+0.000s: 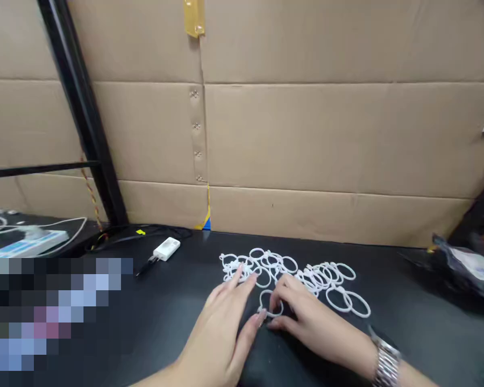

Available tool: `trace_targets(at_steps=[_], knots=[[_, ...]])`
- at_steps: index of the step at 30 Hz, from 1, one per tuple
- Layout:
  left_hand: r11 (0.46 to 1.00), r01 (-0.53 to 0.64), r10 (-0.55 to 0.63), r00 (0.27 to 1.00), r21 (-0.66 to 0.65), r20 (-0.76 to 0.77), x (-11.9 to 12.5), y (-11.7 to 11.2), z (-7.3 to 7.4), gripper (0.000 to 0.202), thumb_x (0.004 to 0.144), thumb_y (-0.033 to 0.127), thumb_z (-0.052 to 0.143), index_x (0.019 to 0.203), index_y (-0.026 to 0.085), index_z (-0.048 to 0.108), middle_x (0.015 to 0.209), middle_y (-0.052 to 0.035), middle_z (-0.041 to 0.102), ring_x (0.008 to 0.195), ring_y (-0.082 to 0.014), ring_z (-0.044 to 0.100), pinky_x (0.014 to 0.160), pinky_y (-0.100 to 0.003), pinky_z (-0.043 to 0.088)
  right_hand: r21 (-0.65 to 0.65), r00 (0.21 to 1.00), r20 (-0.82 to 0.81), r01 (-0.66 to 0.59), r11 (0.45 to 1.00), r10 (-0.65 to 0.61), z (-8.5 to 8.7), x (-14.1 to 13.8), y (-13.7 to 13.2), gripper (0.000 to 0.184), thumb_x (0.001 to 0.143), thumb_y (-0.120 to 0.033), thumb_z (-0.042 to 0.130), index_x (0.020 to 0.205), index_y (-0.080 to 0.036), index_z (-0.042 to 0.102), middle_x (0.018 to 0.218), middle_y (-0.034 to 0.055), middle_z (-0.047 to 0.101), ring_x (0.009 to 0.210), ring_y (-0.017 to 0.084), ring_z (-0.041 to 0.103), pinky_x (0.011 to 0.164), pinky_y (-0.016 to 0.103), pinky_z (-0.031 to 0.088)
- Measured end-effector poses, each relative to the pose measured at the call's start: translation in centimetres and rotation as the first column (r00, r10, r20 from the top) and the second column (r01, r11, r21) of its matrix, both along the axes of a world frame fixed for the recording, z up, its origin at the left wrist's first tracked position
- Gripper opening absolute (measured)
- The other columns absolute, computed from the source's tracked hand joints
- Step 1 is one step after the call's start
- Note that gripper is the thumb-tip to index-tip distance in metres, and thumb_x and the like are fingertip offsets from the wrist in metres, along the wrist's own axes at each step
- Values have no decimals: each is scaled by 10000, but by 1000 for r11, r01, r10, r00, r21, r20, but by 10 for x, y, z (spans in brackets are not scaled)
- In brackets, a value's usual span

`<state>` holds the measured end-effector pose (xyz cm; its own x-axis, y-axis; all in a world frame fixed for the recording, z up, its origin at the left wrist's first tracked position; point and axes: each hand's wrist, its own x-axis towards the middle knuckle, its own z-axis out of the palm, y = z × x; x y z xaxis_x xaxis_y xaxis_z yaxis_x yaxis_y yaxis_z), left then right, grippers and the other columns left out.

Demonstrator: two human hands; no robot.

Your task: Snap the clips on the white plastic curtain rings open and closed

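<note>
A single white hair tie point(271, 315) lies on the black table between my hands. My left hand point(226, 317) has its fingers stretched out and spread, with the fingertips over the left bunch of white hair ties point(242, 264). Its thumb tip touches the left side of the single tie. My right hand point(302, 312) curls its thumb and fingers around the right edge of that same tie; the fingers partly cover it. More white hair ties point(320, 275) lie overlapping behind the right hand, and a linked pair point(349, 302) rests beside its wrist.
On the left lie a white charger plug point(166, 249) with a black cable and a power strip point(40, 243). A black metal post point(84, 113) rises there. Cardboard point(306, 134) lines the back. At the far right sits a dark plastic bag point(463, 269).
</note>
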<state>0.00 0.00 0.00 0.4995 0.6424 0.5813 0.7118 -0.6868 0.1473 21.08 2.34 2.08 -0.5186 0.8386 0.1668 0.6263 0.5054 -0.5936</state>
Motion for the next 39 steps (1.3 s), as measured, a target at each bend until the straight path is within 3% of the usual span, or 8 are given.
trace_targets(at_steps=[9,12,15,17,23,28,35,39], knots=[[999,-9,10,1000,-46,14,-3,6,-3,394,955,215,367,1347,179,337,1358,-85,506,1329,-250,350,965,-466,466,-90,967,-215,121,989,-138,-8,4,0,111,835,-230,600,736,-200,561,899,15,478,851,170,477,791,308,385],[997,-3,3,1000,-71,2,-3,7,-6,419,947,251,404,1354,180,333,1351,-92,513,1307,-261,386,961,-474,468,-288,893,-422,33,957,-158,-4,6,-2,183,815,-333,626,721,-188,567,778,-2,480,720,146,453,663,273,361],[994,71,-70,997,-85,12,-2,6,-10,468,934,306,446,1368,189,315,1344,-95,519,1272,-264,438,945,-465,483,-486,782,-580,-109,867,-227,2,4,-9,195,808,-345,643,755,-172,568,656,-42,429,577,98,342,534,230,265],[989,125,-121,991,-84,59,-1,5,-13,484,931,313,451,1374,194,298,1345,-96,518,1246,-250,475,933,-439,498,-533,723,-643,-185,826,-252,3,-1,-15,185,798,-322,664,757,-166,574,662,-42,431,567,89,304,512,223,228],[978,205,-198,967,-30,161,0,4,-12,435,930,195,411,1355,206,317,1292,-67,575,1213,-198,516,926,-381,511,-488,639,-748,-346,801,-180,1,-15,-28,204,742,-280,734,672,-158,586,705,-25,499,618,84,407,555,200,309],[968,245,-249,964,49,95,-3,4,-2,388,891,74,383,1264,180,407,1168,-64,664,1095,-171,615,916,-360,517,-505,624,-765,-429,749,-158,-9,-22,-30,203,739,-307,732,692,-150,614,654,-23,555,516,59,439,486,180,339],[973,225,-228,971,51,74,-1,1,4,294,889,89,386,1148,147,512,1112,-88,689,990,-197,674,846,-375,556,-540,641,-756,-492,683,-135,-14,-27,-33,191,738,-293,740,745,-128,645,718,30,662,600,77,576,577,190,413],[977,210,-213,968,35,134,1,-1,4,267,910,119,374,1134,136,518,1072,-99,707,921,-187,702,812,-352,572,-501,593,-794,-517,694,-131,-18,-30,-34,264,778,-362,699,741,-139,561,721,50,675,591,88,592,581,209,435]])
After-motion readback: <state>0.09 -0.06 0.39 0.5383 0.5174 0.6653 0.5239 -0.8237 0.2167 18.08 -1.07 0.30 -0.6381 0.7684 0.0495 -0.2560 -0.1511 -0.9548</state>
